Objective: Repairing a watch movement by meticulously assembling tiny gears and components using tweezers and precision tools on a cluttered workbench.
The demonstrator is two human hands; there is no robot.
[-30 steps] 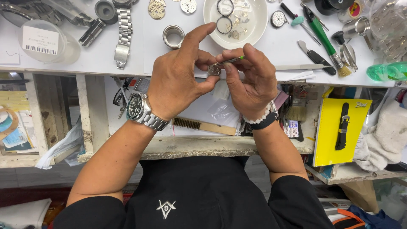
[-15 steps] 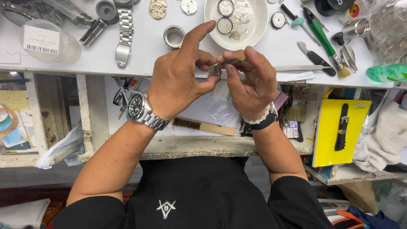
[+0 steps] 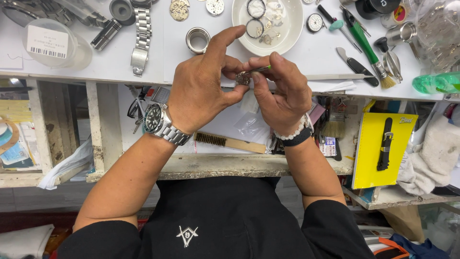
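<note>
Head view, looking straight down. The left hand [image 3: 201, 91] and the right hand [image 3: 282, 93] meet above the front edge of the white bench [image 3: 115, 57]. The left thumb and fingers are closed on a small round metal watch part [image 3: 243, 78], held between the two hands just over the bench edge. The right fingers [image 3: 268, 64] are closed on a thin green-handled tool [image 3: 256, 70], whose end lies against the watch part; whether the tip enters the part cannot be told. The left index finger stands raised, pointing away from the body. The left wrist carries a steel wristwatch with a dark dial [image 3: 158, 122]; the right wrist carries a beaded bracelet with a dark band [image 3: 294, 135].

On the bench beyond the hands: a white dish [image 3: 287, 33] holding rings and small watch pieces; to its left a short metal ring [image 3: 197, 40]; further left a steel watch bracelet [image 3: 141, 38] lying lengthwise; at far left a clear lidded tub with a label [image 3: 52, 43]. To the right of the dish lie a green-handled brush [image 3: 366, 50] and a dark-handled knife [image 3: 357, 67], near each other.

Below the bench edge, an open drawer [image 3: 220, 163] holds a wooden-backed wire brush [image 3: 230, 142] under the hands. To the right, a yellow card bearing a black strap [image 3: 383, 144] leans beside a pale cloth [image 3: 433, 153].
</note>
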